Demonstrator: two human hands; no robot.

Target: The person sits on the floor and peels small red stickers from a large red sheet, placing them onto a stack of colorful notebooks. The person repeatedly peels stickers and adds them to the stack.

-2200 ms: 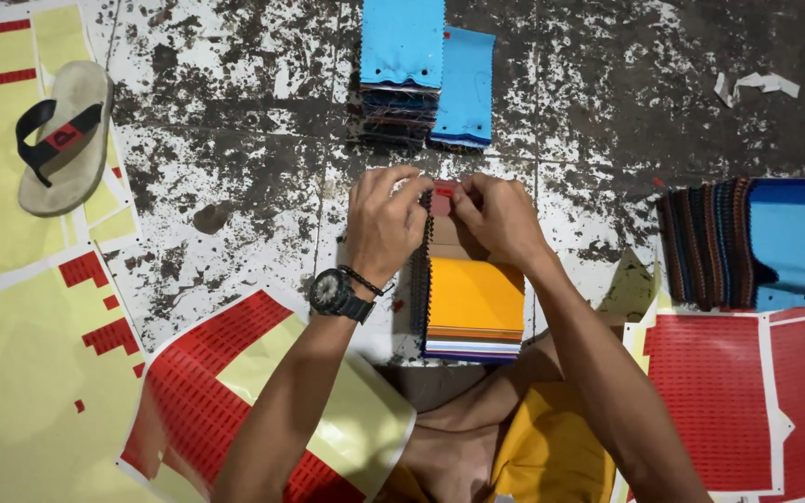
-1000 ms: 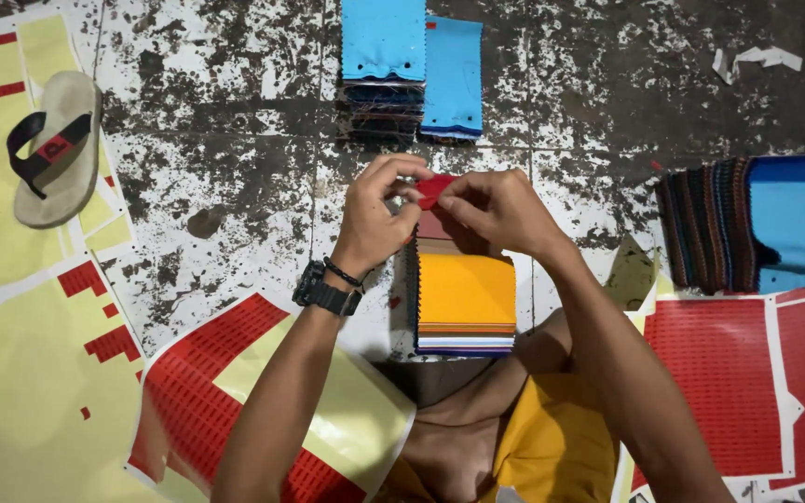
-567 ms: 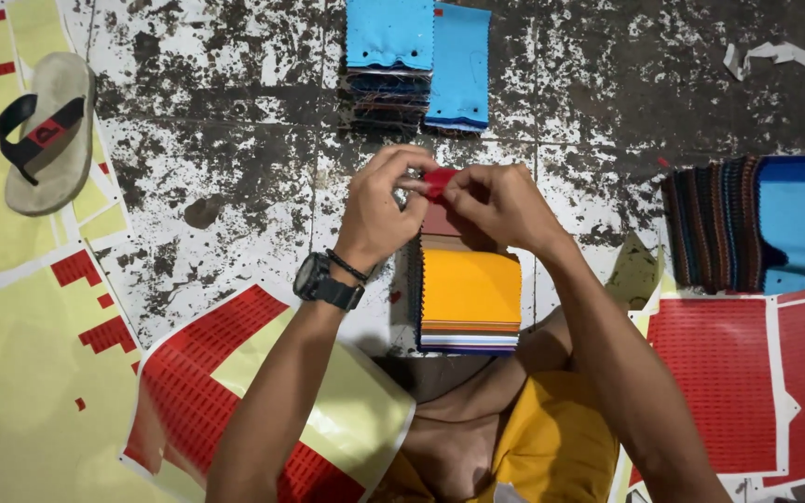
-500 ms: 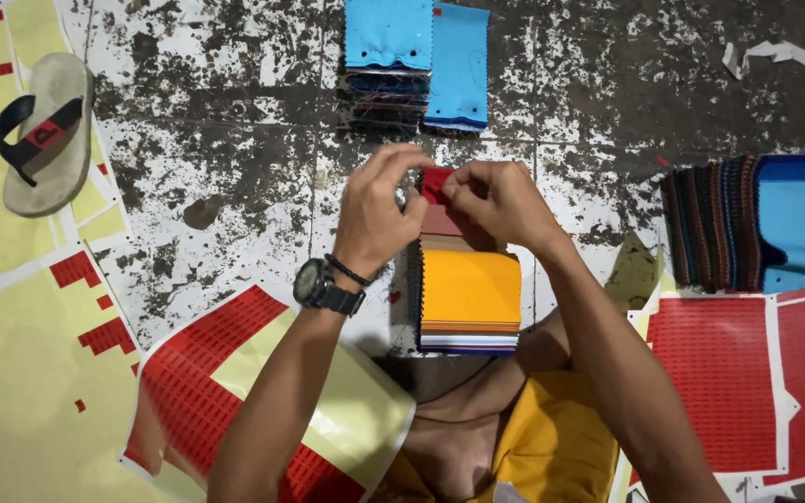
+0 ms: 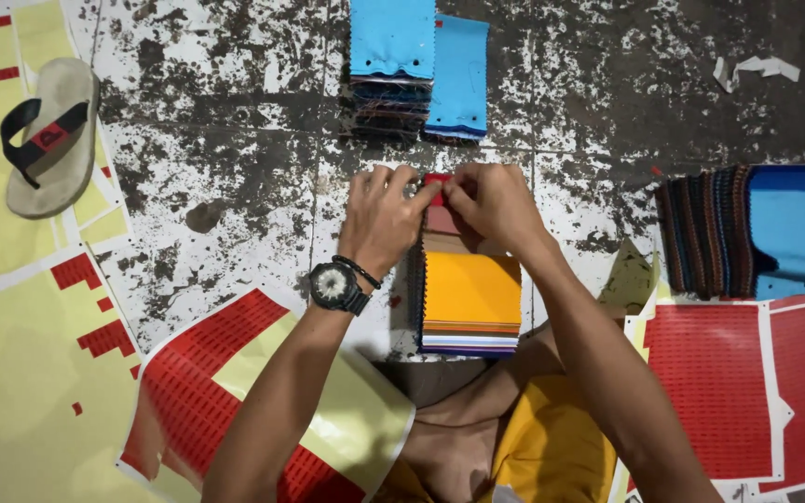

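Observation:
A stack of fabric swatches [image 5: 470, 296] with an orange one on top lies on the stained floor in front of me. My left hand [image 5: 379, 216], with a black wristwatch on the wrist, and my right hand [image 5: 491, 203] meet at the stack's far end. Between their fingertips both pinch a small red piece [image 5: 437, 180], pressed close to the top edge of the swatches.
Two blue-topped swatch stacks [image 5: 418, 65] lie farther ahead, and another fanned stack [image 5: 747, 228] sits at the right. Red sticker sheets [image 5: 747, 391] lie at the right and a red and yellow sheet [image 5: 225, 391] by my left arm. A sandal [image 5: 48, 135] rests at the far left.
Both hands lifted slightly with the red piece between their fingertips, then came back down to the far end of the swatch stack.

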